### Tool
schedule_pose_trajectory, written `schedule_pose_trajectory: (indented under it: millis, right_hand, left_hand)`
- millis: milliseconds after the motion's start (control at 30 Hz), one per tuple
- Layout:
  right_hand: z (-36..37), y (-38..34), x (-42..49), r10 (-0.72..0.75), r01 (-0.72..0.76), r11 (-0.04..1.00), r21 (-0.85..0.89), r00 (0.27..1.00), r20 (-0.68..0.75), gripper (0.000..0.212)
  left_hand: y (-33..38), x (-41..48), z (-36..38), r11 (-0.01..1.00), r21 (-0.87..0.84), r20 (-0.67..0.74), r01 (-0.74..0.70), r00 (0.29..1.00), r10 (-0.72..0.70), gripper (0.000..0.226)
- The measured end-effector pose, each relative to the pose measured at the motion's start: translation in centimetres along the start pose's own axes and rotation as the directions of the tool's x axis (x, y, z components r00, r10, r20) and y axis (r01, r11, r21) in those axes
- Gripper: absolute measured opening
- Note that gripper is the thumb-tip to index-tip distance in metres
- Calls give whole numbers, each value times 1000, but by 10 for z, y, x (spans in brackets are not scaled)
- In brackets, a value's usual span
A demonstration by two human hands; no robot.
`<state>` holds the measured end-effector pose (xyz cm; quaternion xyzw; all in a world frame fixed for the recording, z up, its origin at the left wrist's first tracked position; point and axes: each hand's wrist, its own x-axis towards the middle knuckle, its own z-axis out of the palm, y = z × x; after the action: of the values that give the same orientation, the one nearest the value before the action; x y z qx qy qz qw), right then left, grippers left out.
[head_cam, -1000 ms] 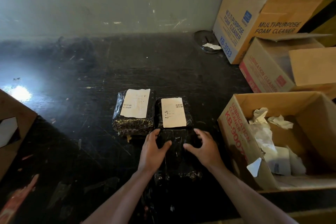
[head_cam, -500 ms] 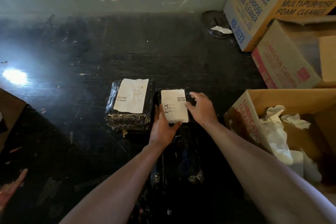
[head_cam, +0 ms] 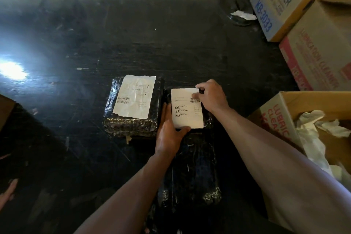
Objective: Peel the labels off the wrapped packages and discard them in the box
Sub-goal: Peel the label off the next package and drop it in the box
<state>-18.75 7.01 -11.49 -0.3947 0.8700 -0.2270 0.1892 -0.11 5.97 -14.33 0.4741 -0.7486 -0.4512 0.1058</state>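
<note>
Two black wrapped packages lie side by side on the dark table. The left package (head_cam: 131,125) carries a large white label (head_cam: 134,96). The right package (head_cam: 208,118) bears a smaller white label (head_cam: 187,109). My left hand (head_cam: 169,131) grips that package at its near left corner, thumb on the label's lower edge. My right hand (head_cam: 211,95) pinches the label's far right corner, which is lifted slightly. A third black package (head_cam: 191,169) without a label lies nearer to me. An open cardboard box (head_cam: 273,112) at the right holds crumpled white labels (head_cam: 311,129).
Stacked cardboard boxes (head_cam: 281,5) stand at the back right, a pink-printed one (head_cam: 311,62) below them. A round metal lid (head_cam: 237,7) with a paper scrap sits by the wall. Another brown box (head_cam: 5,106) juts in at the left edge. Glare shines on the table's left.
Both hands left the unlabelled near package and moved forward to the right labelled package. My left hand now holds it, and my right fingers have taken the label's far right corner.
</note>
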Motion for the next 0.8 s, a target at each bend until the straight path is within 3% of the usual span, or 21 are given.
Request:
schedule_pose_trajectory:
  millis: [333,567,800]
  right_hand:
    - [-2,-5,12,43,-43,996,76,999,6,4]
    - [-4,-6,6,-17,14,994,108,1000,22,5]
    - [-4,-7,-3,-71,64,980,189,997,31,8]
  left_hand:
    - [0,-2,-2,999,-49,16,23,1000,-22,106]
    - [-6,1,0,999,-35,2,29,1000,-29,107]
    - [0,1,3,992,-118,-25,41,999,-44,91]
